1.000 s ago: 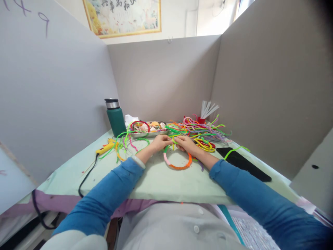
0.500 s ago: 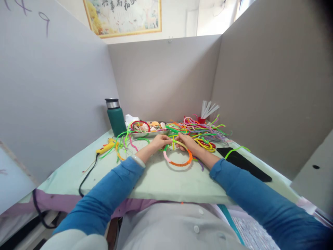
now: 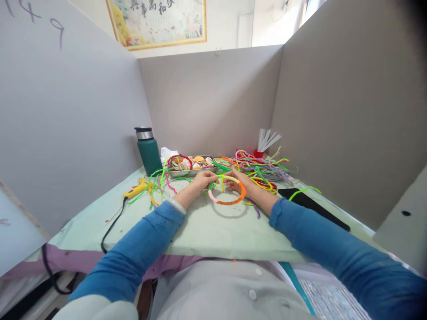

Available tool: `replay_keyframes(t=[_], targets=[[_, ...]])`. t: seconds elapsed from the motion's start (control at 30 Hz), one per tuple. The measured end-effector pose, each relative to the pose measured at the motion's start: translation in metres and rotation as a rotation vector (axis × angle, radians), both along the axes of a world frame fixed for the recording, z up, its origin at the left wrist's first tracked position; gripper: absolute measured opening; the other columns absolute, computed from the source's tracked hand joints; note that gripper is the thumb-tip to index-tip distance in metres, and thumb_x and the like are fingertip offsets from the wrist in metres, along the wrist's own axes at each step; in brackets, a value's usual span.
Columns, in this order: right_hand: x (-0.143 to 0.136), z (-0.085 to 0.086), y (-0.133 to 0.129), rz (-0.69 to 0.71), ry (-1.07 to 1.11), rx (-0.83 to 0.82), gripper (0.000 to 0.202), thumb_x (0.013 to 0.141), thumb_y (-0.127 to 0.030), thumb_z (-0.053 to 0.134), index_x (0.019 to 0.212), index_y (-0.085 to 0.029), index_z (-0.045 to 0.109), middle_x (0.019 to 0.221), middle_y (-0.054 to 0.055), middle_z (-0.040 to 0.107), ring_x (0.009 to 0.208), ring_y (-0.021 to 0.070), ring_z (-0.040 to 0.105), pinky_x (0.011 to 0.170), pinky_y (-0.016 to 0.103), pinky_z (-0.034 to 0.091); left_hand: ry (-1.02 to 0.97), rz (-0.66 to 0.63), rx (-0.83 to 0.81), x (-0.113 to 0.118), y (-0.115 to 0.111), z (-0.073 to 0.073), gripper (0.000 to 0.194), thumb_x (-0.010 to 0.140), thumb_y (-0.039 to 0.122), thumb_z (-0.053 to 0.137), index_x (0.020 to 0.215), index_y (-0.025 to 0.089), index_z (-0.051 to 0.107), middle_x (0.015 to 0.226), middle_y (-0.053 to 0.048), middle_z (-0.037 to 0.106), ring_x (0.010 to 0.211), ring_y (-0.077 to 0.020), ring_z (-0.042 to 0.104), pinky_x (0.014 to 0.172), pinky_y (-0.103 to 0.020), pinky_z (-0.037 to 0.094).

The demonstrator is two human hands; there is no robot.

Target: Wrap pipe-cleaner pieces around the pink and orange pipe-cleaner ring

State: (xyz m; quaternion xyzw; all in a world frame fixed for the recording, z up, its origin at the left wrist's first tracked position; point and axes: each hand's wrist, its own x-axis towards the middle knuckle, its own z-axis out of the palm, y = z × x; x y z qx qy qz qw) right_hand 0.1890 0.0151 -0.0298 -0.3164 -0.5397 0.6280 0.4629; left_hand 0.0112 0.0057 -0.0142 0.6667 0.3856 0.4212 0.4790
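Between my hands is a ring wrapped in coloured pipe cleaners [image 3: 230,202], with orange, pink, green and yellow stretches. My left hand [image 3: 204,180] pinches the ring at its green upper left part. At the ring's upper right, my right hand [image 3: 237,180] has its fingers closed around the yellow stretch. A short yellow-green end hangs down inside the ring near the fingers. The ring is tilted and held just above the table, casting a shadow under it. The fingertips partly hide the spot where the wrapping is worked.
A metal tray of shells [image 3: 196,165] with a dark red ring on it stands behind my hands. Loose pipe cleaners [image 3: 263,165] are heaped at the back right. A green bottle [image 3: 148,152], yellow glue gun [image 3: 135,189], cup of white sticks [image 3: 259,153] and black tablet-like slab [image 3: 315,210] surround them.
The ring has risen slightly off the table and tipped a little. My right fingers have shifted up slightly along it, while my left hand stays nearly in place.
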Motion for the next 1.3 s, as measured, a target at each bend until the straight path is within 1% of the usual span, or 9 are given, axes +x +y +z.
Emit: replay_keyframes(t=[0.2,0.27,0.37,0.47,0.6,0.7,0.97,1.17,1.3], targets=[[-0.011,0.009,0.022,0.212,-0.360,-0.114,0.047,0.080,-0.055,0.035,0.068,-0.013,0.054,0.053,0.007,0.058,0.039,0.0101,0.047,0.037,0.022,0.040,0.119,-0.008,0.062,0.000,-0.010,0.004,0.031,0.062,0.040,0.062,0.069,0.011,0.055,0.057,0.001,0.050,0.042,-0.0031,0.036,0.040,-0.018,0.023],[-0.012,0.010,0.023,0.180,-0.374,-0.031,0.047,0.078,-0.055,0.037,0.066,-0.013,0.055,0.049,0.005,0.055,0.037,0.0094,0.045,0.035,0.022,0.038,0.146,-0.009,0.072,0.000,-0.013,0.007,0.032,0.062,0.041,0.062,0.069,0.011,0.055,0.055,0.002,0.049,0.041,-0.0030,0.035,0.040,-0.018,0.023],[-0.009,0.008,0.015,0.105,-0.275,0.126,0.047,0.078,-0.056,0.039,0.068,-0.013,0.056,0.051,0.004,0.056,0.038,0.0082,0.046,0.037,0.021,0.038,0.179,0.022,0.058,0.001,-0.014,0.009,0.033,0.062,0.042,0.062,0.069,0.010,0.056,0.052,0.003,0.047,0.040,-0.0028,0.033,0.040,-0.019,0.023],[-0.007,0.006,0.006,0.111,-0.248,0.136,0.046,0.076,-0.056,0.041,0.070,-0.013,0.056,0.055,0.004,0.058,0.038,0.0074,0.046,0.037,0.020,0.038,0.212,0.055,0.051,0.001,-0.012,0.009,0.035,0.061,0.044,0.062,0.069,0.011,0.056,0.050,0.004,0.044,0.038,-0.0029,0.032,0.039,-0.019,0.022],[-0.008,0.003,0.004,0.026,-0.333,0.234,0.036,0.070,-0.048,0.054,0.071,-0.012,0.055,0.054,0.001,0.056,0.038,0.0056,0.045,0.035,0.017,0.033,0.260,0.120,0.061,0.000,-0.009,0.009,0.036,0.061,0.046,0.062,0.067,0.011,0.056,0.046,0.004,0.042,0.036,-0.0038,0.032,0.037,-0.020,0.021],[-0.011,0.000,0.005,-0.002,-0.368,0.286,0.034,0.069,-0.047,0.055,0.072,-0.013,0.053,0.054,-0.001,0.054,0.037,0.0039,0.042,0.035,0.016,0.031,0.284,0.152,0.042,0.000,-0.010,0.009,0.038,0.059,0.048,0.063,0.065,0.011,0.056,0.042,0.005,0.038,0.035,-0.0038,0.029,0.037,-0.020,0.018],[-0.010,0.000,0.003,0.008,-0.448,0.376,0.037,0.070,-0.049,0.051,0.070,-0.013,0.053,0.055,-0.001,0.052,0.039,0.0034,0.039,0.036,0.015,0.029,0.259,0.097,0.005,0.000,-0.015,0.010,0.039,0.058,0.049,0.062,0.063,0.012,0.054,0.043,0.005,0.038,0.037,-0.0035,0.027,0.038,-0.020,0.017],[-0.009,-0.003,0.005,-0.019,-0.472,0.407,0.037,0.069,-0.049,0.052,0.070,-0.013,0.054,0.053,-0.002,0.051,0.038,0.0036,0.038,0.036,0.016,0.027,0.246,0.064,-0.029,-0.002,-0.007,0.004,0.042,0.059,0.052,0.060,0.065,0.011,0.056,0.045,0.004,0.041,0.036,-0.0032,0.026,0.038,-0.021,0.015],[-0.010,-0.002,0.004,-0.031,-0.462,0.423,0.036,0.069,-0.049,0.052,0.069,-0.013,0.053,0.048,-0.004,0.045,0.036,0.0032,0.033,0.035,0.017,0.022,0.228,0.075,-0.054,-0.003,-0.002,0.002,0.041,0.058,0.052,0.061,0.063,0.012,0.055,0.043,0.005,0.037,0.035,-0.0030,0.024,0.037,-0.021,0.013]])
